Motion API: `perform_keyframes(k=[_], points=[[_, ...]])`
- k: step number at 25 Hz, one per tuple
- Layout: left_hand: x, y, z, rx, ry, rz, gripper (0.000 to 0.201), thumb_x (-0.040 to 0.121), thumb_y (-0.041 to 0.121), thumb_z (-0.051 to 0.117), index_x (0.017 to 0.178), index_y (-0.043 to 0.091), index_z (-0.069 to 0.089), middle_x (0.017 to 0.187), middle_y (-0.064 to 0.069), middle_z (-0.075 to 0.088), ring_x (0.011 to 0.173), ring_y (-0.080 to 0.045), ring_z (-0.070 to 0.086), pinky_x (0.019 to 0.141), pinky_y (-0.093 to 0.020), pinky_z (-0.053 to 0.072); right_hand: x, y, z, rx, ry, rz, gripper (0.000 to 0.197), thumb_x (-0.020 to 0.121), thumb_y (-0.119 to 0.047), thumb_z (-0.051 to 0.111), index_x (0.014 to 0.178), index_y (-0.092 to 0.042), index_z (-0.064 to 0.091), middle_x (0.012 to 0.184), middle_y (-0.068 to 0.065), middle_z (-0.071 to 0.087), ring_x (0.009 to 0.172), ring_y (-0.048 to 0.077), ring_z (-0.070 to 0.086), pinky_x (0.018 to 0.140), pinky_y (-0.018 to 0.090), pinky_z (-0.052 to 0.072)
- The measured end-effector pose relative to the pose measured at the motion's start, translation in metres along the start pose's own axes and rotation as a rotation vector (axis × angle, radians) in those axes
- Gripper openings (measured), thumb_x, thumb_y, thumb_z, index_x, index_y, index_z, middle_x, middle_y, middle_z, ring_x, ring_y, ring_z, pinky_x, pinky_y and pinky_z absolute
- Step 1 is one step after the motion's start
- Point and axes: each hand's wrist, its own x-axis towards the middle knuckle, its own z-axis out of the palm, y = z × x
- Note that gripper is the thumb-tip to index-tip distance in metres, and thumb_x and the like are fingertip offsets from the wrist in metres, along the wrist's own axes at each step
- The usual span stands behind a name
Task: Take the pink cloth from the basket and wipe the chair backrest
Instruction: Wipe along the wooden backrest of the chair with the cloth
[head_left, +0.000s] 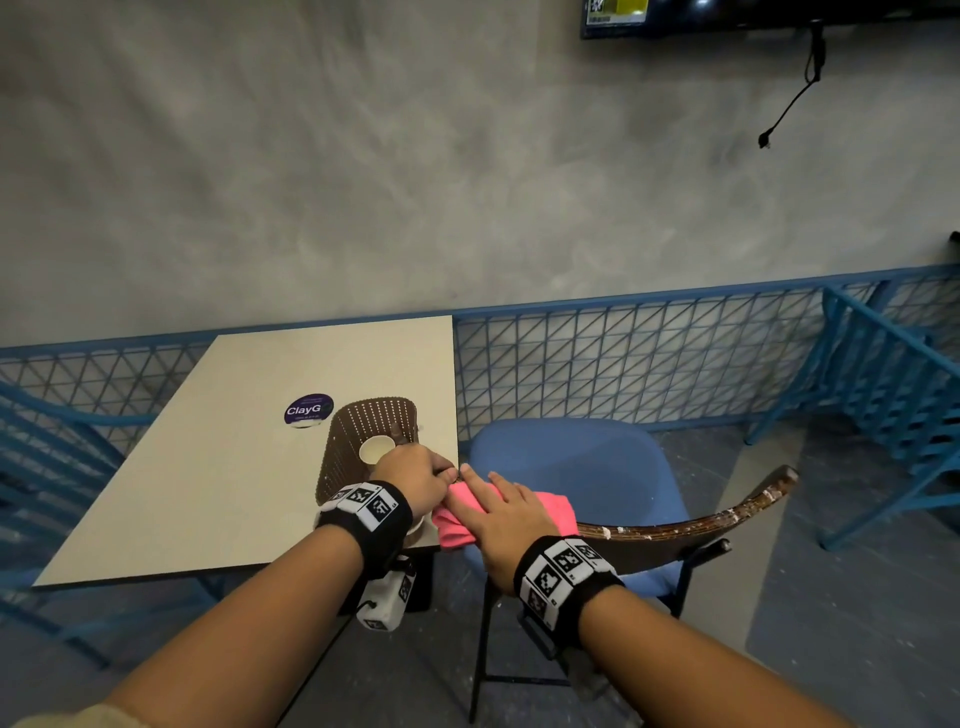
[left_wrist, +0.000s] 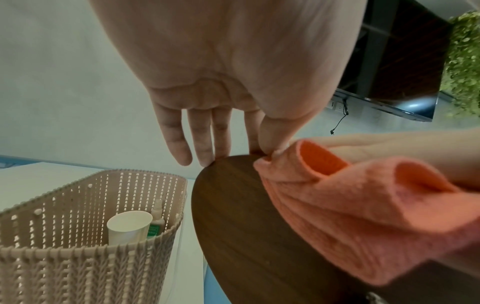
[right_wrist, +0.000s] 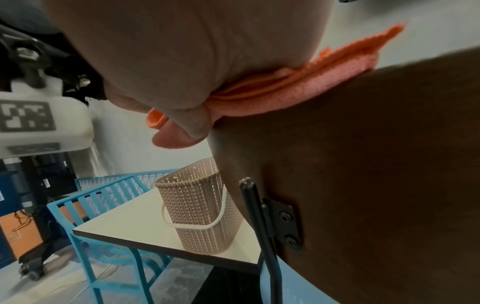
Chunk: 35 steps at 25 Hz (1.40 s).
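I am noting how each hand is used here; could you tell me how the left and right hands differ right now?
The left hand pinches one corner of the pink cloth between thumb and forefinger, while the right hand lies on top of it. The left hand's other fingers hang straight beside the chair backrest; the right hand presses the cloth onto the backrest's top edge. Both touch the same cloth at the backrest's left end.

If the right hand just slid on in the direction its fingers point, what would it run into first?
Most likely the left hand, which pinches the folded pink cloth at the end of the dark wooden chair backrest. The right hand lies flat on that cloth, fingers aimed there. The tan woven plastic basket stands beyond; depth is uncertain.
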Motion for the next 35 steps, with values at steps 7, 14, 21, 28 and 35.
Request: perform_keyframes(k=[7,14,21,28,35], points=[[0.001,-0.008,0.003,-0.012,-0.001,0.001,0.026,0.09,0.049,0.057,0.105,0.037,0.075,0.103,0.01,0.076,0.101,-0.015,0.067,0.087,-0.03,0.053,-0.025,0.018,-0.004,0.066,0.013,-0.048,0.075,0.095,-0.029,0.045,0.152,-0.039,-0.002,0.165,0.001,-0.002,0.148,0.031,0.015,0.117,0.044,0.018],[0.0,-0.008,0.005,-0.008,-0.014,0.012,0.03,0.088,0.05,0.05,0.101,0.038,0.074,0.097,0.009,0.076,0.096,-0.017,0.067,0.082,-0.034,0.055,-0.013,0.013,-0.011,0.125,0.035,0.017,0.066,0.097,-0.033,0.037,0.153,-0.034,0.002,0.164,0.004,0.008,0.145,0.027,0.025,0.114,0.042,0.026],[0.0,-0.007,0.006,0.002,-0.01,0.0,0.031,0.09,0.049,0.052,0.107,0.035,0.073,0.106,0.008,0.075,0.103,-0.019,0.066,0.087,-0.034,0.054,-0.039,0.023,0.0,0.024,-0.021,0.028,0.076,0.091,-0.024,0.048,0.151,-0.042,0.005,0.164,-0.005,-0.004,0.149,0.03,0.007,0.118,0.046,0.009],[0.001,0.001,0.002,0.044,-0.019,-0.028,0.026,0.09,0.044,0.055,0.102,0.032,0.074,0.103,0.005,0.074,0.1,-0.02,0.066,0.084,-0.033,0.053,-0.039,0.014,-0.008,0.036,-0.035,-0.011,0.065,0.089,-0.034,0.027,0.153,-0.036,0.012,0.165,-0.003,-0.001,0.149,0.032,0.006,0.118,0.047,0.008],[0.004,0.001,0.013,0.087,-0.008,-0.034,0.051,0.08,0.072,0.045,0.095,0.032,0.072,0.097,0.007,0.074,0.094,-0.018,0.067,0.08,-0.036,0.055,-0.033,0.01,-0.008,0.091,-0.023,0.026,0.069,0.095,-0.027,0.046,0.153,-0.037,0.009,0.164,-0.005,-0.004,0.15,0.029,-0.001,0.118,0.047,0.0]])
